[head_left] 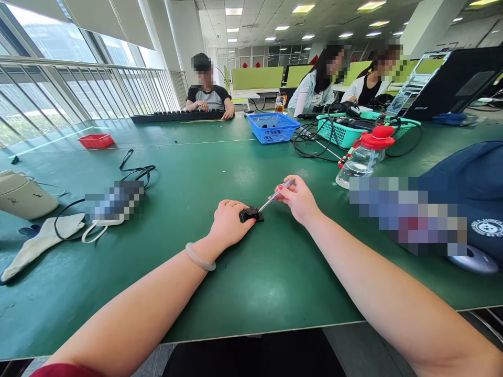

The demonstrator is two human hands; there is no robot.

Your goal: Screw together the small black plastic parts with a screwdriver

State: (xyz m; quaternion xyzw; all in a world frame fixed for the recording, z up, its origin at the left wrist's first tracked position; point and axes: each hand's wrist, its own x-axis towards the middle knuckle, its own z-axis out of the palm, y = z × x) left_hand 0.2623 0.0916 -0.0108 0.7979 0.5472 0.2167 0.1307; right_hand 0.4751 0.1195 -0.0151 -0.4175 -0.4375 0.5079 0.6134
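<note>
My left hand rests on the table, its thumb and fingers closed around a small black device with a round part on top. A slim screwdriver with a clear, shiny handle is pinched in my right hand. It slants down to the left, and its tip meets the right side of the black device. My left palm and fingers hide part of the device. Both hands are over the middle of the green table.
A red tray, blue basket and green basket with cables stand farther back. On the right are a red-lidded bottle and a dark blue bag. Left lie a glove and a beige container. Several people sit beyond.
</note>
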